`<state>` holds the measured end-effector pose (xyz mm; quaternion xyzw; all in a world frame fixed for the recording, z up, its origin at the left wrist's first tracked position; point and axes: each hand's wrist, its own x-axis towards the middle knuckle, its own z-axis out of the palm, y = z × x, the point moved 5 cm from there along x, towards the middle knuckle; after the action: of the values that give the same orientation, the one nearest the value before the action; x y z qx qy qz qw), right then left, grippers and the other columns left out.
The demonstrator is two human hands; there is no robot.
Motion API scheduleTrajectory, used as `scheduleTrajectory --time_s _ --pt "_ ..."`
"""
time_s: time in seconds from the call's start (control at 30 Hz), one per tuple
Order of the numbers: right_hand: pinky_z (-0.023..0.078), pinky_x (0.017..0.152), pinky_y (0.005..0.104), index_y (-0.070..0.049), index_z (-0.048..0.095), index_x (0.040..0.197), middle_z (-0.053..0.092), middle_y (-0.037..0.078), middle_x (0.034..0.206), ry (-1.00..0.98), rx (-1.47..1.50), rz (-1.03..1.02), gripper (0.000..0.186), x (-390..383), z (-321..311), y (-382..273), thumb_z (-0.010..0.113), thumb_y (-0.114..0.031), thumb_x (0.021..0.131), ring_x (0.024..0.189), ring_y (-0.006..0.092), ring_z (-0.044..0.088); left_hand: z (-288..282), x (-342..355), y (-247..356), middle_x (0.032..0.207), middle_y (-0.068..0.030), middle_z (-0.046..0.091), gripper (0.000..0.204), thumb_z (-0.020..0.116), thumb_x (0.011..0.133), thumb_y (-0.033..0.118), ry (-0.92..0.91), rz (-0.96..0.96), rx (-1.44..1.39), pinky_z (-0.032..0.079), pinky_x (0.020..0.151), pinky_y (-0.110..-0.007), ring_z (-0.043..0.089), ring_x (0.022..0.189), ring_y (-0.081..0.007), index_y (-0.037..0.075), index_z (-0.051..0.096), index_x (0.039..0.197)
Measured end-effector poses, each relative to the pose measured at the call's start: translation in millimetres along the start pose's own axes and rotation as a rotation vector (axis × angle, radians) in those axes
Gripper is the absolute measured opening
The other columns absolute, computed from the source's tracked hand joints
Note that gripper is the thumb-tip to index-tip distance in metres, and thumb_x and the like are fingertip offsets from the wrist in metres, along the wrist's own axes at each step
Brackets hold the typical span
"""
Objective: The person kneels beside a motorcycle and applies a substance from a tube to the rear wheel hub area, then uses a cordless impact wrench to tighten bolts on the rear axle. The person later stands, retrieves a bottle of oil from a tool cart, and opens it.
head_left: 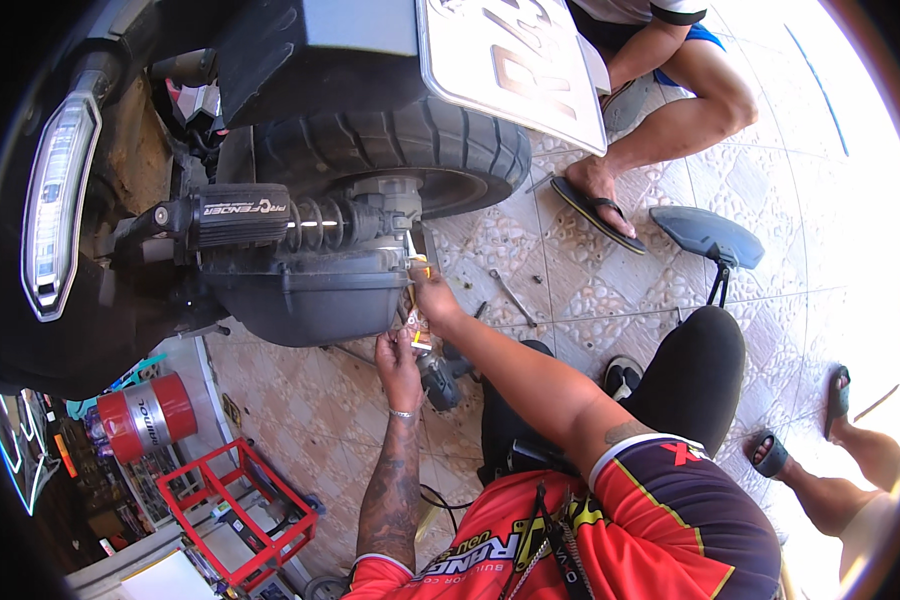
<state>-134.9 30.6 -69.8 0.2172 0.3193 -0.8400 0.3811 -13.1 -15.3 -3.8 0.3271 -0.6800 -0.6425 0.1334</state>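
**Left hand (400,362) and right hand (434,298) working at case (310,300)**

The case is sitting beside the shock (317,224), its long axis running left to right and pointing toward the hands. These are standing apart at its right edge, fingers curling; their grip is remaining unclear. The tyre (385,138) is bounding the far side; floor (610,295) is extending rightward past a wrench (513,298).

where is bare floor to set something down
Patterned tile floor between the silver metal wrench and grey oval piece, or between the red metal rack and left forearm. Crowded: beside black plastic casing, where left hand, right hand and dark power tool cluster.
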Motion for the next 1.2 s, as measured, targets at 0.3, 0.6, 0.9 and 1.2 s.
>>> scheduleTrajectory --time_s 0.3,0.6,0.9,1.2 --pt "0.051 0.089 0.052 0.004 0.052 0.12 0.064 0.036 0.114 0.235 -0.845 -0.218 0.049 10 -17 -6 0.055 -0.041 0.101 0.107 0.0514 0.063 4 -9 -20 0.102 -0.0056 0.063 0.015 0.056 0.105 0.019 0.067 -0.192 -0.202 0.054 0.079 -0.029 0.062 0.088 -0.0123 0.004 0.053 0.107" --pt "0.049 0.058 0.0313 0.0 0.054 0.123 0.061 0.005 0.084 -0.101 0.113 0.134 0.043 -6 -3 -2 0.05 -0.04 0.105 0.065 0.0126 0.056 6 3 2 0.104 -0.0054 0.059 0.016 0.057 0.105 0.018 -0.08 -0.035 -0.076 0.054 0.08 -0.03 0.061 0.092 -0.0123 0.004 0.052 0.109" --pt "0.054 0.067 0.0432 0.0 0.054 0.116 0.069 0.017 0.093 0.15 -0.515 -0.095 0.042 1 -10 -8 0.054 -0.04 0.101 0.071 0.0321 0.066 12 -4 -4 0.11 -0.0061 0.061 0.025 0.059 0.104 0.022 -0.037 -0.137 -0.228 0.052 0.083 -0.029 0.061 0.096 -0.0126 0.002 0.052 0.118" --pt "0.053 0.078 0.0546 0.003 0.051 0.112 0.068 0.032 0.1 0.259 -0.849 -0.237 0.043 -9 -7 -14 0.046 -0.039 0.105 0.089 0.0507 0.066 17 -3 -10 0.1 -0.0039 0.063 0.022 0.057 0.105 0.022 -0.031 -0.193 -0.138 0.052 0.076 -0.029 0.06 0.087 -0.01 0.002 0.057 0.113"
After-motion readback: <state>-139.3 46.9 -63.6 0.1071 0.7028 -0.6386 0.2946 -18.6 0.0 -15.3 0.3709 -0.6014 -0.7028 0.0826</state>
